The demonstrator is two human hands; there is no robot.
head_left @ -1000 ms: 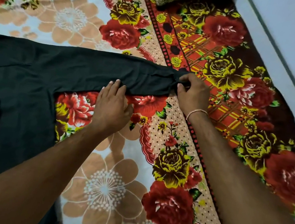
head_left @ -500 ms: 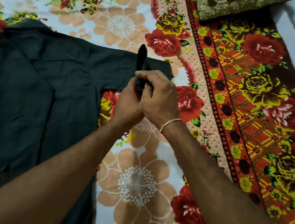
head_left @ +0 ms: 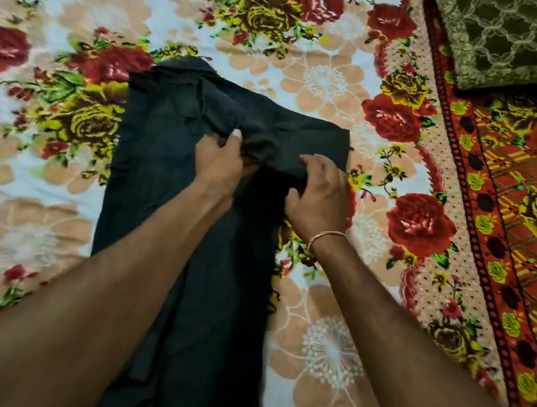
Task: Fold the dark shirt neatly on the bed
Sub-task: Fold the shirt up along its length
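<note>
On bed (head_left: pixel 330 74): dark shirt (head_left: pixel 162 161) laid flat, narrowed for folding.
Left hand (head_left: pixel 218 167): sleeve fabric pinched.
Right hand (head_left: pixel 322 193): fold edge gripped, fingers curled.

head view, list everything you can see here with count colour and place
dark shirt: one, black, lying lengthwise at the middle of the bed, its sleeve bunched across the top.
bedsheet: one, white with peach, red and yellow flowers and a red patterned border on the right, under the shirt.
cushion: one, olive green with pale lattice, top right corner.
wrist thread: one, pale orange, on the right wrist.
left hand: one, fingers gripping the bunched sleeve.
right hand: one, fingers curled on the sleeve's lower edge.
</note>
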